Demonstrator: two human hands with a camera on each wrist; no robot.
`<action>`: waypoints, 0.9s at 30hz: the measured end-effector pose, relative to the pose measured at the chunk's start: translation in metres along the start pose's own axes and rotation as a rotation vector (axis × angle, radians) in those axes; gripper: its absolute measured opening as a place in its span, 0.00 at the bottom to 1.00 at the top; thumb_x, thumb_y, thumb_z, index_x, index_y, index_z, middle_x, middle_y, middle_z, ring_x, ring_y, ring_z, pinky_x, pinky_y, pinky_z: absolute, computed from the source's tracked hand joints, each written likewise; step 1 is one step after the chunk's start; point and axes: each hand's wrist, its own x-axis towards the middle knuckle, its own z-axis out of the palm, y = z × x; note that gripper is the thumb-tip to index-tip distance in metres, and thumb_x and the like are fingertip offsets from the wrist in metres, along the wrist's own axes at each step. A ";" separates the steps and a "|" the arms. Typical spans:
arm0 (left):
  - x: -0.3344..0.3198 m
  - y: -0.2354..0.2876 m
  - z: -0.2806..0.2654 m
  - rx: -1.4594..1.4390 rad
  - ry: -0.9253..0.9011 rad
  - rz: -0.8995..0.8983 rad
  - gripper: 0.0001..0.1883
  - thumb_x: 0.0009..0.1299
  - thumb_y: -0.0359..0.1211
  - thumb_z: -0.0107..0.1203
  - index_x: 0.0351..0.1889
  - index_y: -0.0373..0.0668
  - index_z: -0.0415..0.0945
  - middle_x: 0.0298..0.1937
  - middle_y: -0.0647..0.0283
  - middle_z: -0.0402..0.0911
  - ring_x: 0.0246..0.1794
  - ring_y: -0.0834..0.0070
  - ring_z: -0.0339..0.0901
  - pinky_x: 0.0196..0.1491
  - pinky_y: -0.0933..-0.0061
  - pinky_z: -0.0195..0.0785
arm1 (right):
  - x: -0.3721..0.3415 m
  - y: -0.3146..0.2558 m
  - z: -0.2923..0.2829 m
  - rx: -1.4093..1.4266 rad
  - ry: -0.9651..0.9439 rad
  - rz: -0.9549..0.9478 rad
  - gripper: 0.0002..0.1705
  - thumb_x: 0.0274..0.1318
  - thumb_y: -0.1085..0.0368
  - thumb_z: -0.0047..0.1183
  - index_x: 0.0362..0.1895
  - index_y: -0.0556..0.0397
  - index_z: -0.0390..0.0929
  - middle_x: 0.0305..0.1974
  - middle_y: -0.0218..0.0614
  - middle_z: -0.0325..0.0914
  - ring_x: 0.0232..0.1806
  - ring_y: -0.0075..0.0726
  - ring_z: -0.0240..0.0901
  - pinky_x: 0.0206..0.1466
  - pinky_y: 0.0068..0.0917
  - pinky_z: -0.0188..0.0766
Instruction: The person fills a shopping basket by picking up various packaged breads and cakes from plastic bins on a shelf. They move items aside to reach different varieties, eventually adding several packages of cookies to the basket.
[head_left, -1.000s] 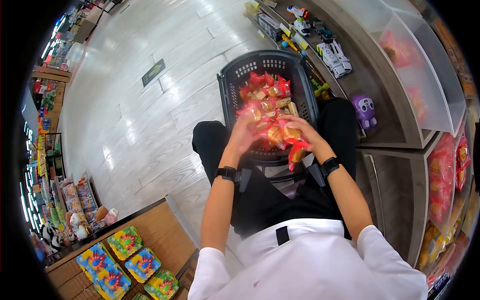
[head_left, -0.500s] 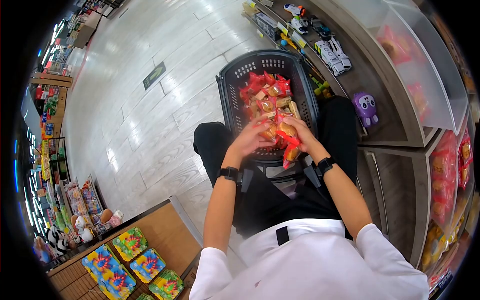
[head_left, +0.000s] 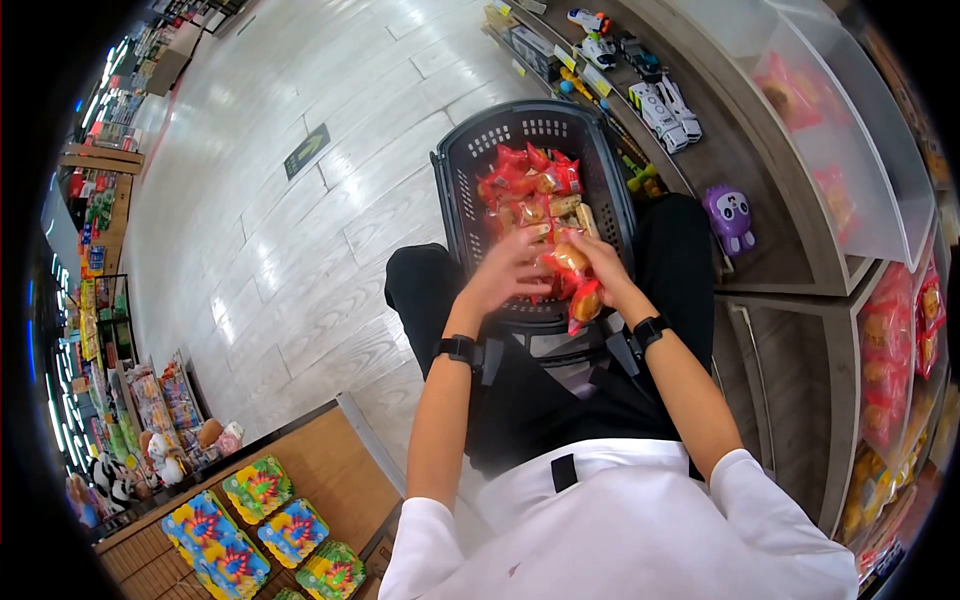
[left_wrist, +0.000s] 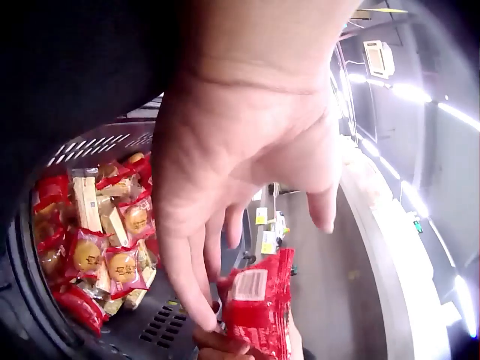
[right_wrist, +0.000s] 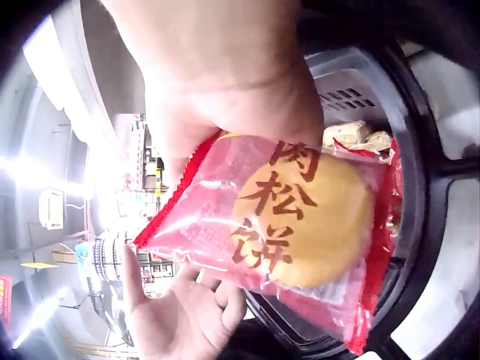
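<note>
My right hand [head_left: 603, 270] grips a red-edged clear packet [right_wrist: 300, 217] with a round golden pastry inside, above the near end of a dark plastic shopping basket [head_left: 447, 195]. In the head view, a second red packet [head_left: 585, 303] hangs just below that hand. My left hand [head_left: 505, 272] hovers beside it to the left, fingers spread, palm facing the packets. From the left wrist, its fingertips reach close to a red packet with a white barcode label [left_wrist: 249, 286]. Inside the basket lie several similar pastry packets [left_wrist: 86, 253] and pale wrapped bars [left_wrist: 88, 206].
The basket stands on the floor between the person's knees [head_left: 420, 285]. At the right, a shelf carries toy vehicles [head_left: 660, 115] and a purple toy [head_left: 731, 217]; clear bins [head_left: 850, 150] hold more red packets. Colourful trays [head_left: 215, 545] lie on a wooden stand at lower left.
My left hand has lowered from a raised packet at the basket's middle, and its fingers now spread free. The right hand keeps its packet, shifting only slightly.
</note>
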 end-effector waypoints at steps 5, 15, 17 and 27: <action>0.011 -0.018 -0.010 0.168 0.135 -0.027 0.22 0.70 0.33 0.56 0.60 0.42 0.64 0.56 0.56 0.71 0.50 0.65 0.78 0.48 0.60 0.78 | -0.001 0.003 0.000 -0.309 0.019 0.091 0.24 0.60 0.44 0.55 0.40 0.52 0.78 0.28 0.26 0.74 0.18 0.19 0.64 0.19 0.20 0.63; 0.002 -0.004 0.004 0.230 0.317 0.236 0.37 0.69 0.43 0.57 0.73 0.49 0.50 0.66 0.58 0.65 0.68 0.65 0.62 0.62 0.57 0.61 | 0.011 0.003 -0.017 0.144 0.236 0.006 0.22 0.63 0.46 0.52 0.31 0.52 0.76 0.24 0.26 0.67 0.18 0.20 0.56 0.22 0.18 0.57; 0.006 -0.014 -0.001 0.437 0.057 -0.022 0.35 0.66 0.47 0.60 0.69 0.49 0.60 0.62 0.60 0.68 0.64 0.70 0.63 0.61 0.64 0.61 | 0.014 0.008 -0.019 0.234 0.226 -0.023 0.21 0.62 0.46 0.53 0.30 0.52 0.76 0.24 0.27 0.67 0.18 0.21 0.55 0.23 0.19 0.56; 0.013 -0.031 -0.011 0.367 -0.016 -0.168 0.27 0.74 0.34 0.49 0.69 0.40 0.56 0.46 0.54 0.75 0.40 0.68 0.81 0.42 0.74 0.76 | -0.001 0.004 -0.005 0.205 0.157 -0.053 0.15 0.60 0.53 0.56 0.39 0.50 0.77 0.34 0.28 0.73 0.37 0.23 0.71 0.38 0.24 0.70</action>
